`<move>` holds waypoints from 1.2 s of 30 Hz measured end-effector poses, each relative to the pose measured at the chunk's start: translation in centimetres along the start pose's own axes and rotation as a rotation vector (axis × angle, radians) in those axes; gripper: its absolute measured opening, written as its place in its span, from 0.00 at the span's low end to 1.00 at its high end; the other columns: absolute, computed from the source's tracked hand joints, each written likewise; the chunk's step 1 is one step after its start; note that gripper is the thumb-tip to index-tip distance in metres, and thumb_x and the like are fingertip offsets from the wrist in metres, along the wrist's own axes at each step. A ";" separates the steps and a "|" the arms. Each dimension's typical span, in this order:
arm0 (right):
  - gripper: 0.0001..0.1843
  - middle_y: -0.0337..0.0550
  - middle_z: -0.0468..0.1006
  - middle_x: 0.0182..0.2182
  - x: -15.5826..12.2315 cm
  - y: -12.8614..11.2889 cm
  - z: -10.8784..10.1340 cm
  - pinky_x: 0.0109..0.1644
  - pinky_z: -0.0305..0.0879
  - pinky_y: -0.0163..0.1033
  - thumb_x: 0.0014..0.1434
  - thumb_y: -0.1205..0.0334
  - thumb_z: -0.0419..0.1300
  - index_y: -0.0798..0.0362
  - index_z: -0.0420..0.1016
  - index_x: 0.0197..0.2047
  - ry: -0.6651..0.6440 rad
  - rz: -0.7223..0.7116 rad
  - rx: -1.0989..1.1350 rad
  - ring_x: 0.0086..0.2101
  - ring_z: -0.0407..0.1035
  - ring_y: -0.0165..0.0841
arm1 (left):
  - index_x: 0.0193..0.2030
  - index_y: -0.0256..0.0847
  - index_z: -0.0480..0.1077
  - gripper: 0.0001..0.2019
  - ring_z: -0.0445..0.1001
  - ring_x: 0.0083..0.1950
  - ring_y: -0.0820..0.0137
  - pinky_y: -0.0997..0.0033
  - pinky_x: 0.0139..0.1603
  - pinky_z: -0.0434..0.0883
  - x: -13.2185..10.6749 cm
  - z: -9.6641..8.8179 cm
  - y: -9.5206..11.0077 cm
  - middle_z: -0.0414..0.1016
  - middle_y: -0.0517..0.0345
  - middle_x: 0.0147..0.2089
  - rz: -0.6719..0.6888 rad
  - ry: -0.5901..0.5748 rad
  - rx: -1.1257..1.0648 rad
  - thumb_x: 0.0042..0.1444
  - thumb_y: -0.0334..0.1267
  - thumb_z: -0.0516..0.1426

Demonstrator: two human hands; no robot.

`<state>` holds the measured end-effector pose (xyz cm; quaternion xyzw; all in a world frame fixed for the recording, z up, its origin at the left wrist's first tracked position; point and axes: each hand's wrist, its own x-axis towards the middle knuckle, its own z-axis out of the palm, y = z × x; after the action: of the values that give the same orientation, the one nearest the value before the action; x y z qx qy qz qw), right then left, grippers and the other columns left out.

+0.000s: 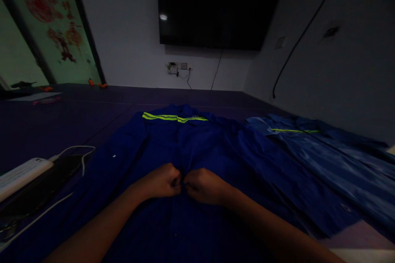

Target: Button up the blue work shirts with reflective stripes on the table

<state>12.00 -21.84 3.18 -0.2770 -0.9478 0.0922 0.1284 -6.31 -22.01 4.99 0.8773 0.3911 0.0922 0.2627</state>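
Note:
A dark blue work jacket (206, 144) lies spread on the purple floor, its collar away from me and a yellow-green reflective stripe across its chest. My left hand (165, 181) is closed in a pinch at the jacket's front opening, left of the middle line. Right beside it, my right hand (203, 185) is closed too, pinching the front edge from the other side. The two hands almost meet, knuckles up. Whatever button or fastening sits between the fingertips is hidden by them and by the dim light.
A second, lighter blue garment (321, 156) with a thin stripe lies at the right. On the left are a white power strip (24, 174), a dark phone-like slab (43, 189) and white cables. Beyond the floor, a large television (219, 6) hangs on the wall.

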 end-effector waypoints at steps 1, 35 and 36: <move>0.06 0.42 0.74 0.26 0.0 -0.1 -0.1 0.27 0.52 0.31 0.49 0.72 0.52 0.56 0.68 0.27 -0.005 -0.004 -0.014 0.25 0.65 0.27 | 0.20 0.36 0.66 0.04 0.64 0.22 0.78 0.80 0.22 0.54 0.0 0.0 0.0 0.69 0.62 0.21 0.000 0.000 -0.003 0.43 0.29 0.53; 0.04 0.36 0.74 0.24 -4.0 -6.6 -1.3 0.28 0.59 0.29 0.54 0.62 0.59 0.52 0.72 0.30 0.347 0.238 0.165 0.25 0.67 0.25 | 0.17 0.36 0.66 0.15 0.61 0.10 0.77 0.81 0.08 0.56 -0.8 -0.3 1.1 0.66 0.63 0.12 -0.227 -0.722 -0.591 0.42 0.44 0.61; 0.05 0.35 0.74 0.24 -4.7 -7.6 -0.5 0.28 0.58 0.28 0.54 0.61 0.59 0.52 0.72 0.29 0.343 0.183 0.141 0.25 0.67 0.24 | 0.18 0.36 0.66 0.13 0.62 0.10 0.76 0.81 0.08 0.56 -0.7 0.0 0.9 0.66 0.63 0.12 -0.232 -0.737 -0.608 0.43 0.43 0.61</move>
<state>12.15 -30.63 4.65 -0.3641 -0.8741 0.1210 0.2980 -6.25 -23.03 5.55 0.6857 0.3228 -0.1441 0.6362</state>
